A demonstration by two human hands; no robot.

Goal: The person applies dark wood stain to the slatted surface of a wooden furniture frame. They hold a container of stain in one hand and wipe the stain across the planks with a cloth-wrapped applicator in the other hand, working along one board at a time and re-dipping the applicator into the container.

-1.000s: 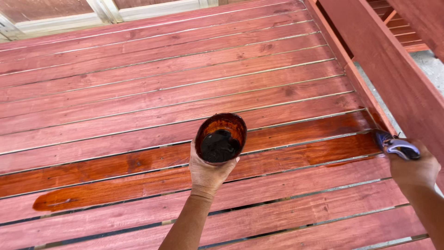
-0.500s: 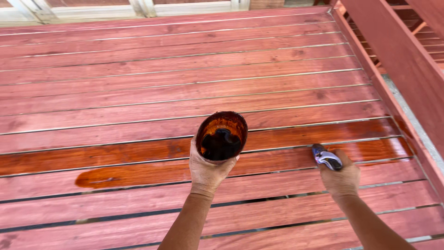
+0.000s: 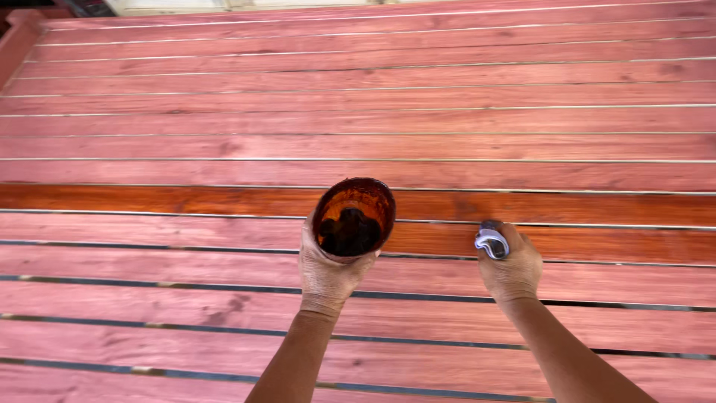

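Note:
My left hand (image 3: 326, 274) grips a round cup (image 3: 353, 219) from below; its inside is coated with dark brown stain and dark liquid sits at the bottom. Just to the right, my right hand (image 3: 512, 270) is closed around the handle of a brush (image 3: 491, 241), whose working end is hidden behind the hand against a deck board. Both hands hover over a red wooden deck (image 3: 358, 134). One board (image 3: 186, 200) shines wet and orange-brown across the full width, and the board below it (image 3: 597, 242) is wet to the right of the brush.
Deck boards run left to right with narrow gaps between them. A red wooden rail or post (image 3: 19, 41) stands at the top left corner. A pale strip (image 3: 171, 6) runs along the deck's far edge.
The view has swung left along the deck, and the right-hand railing has left the frame. My right hand with the brush has moved leftward along the board, closer to the cup. The cup stays held steady.

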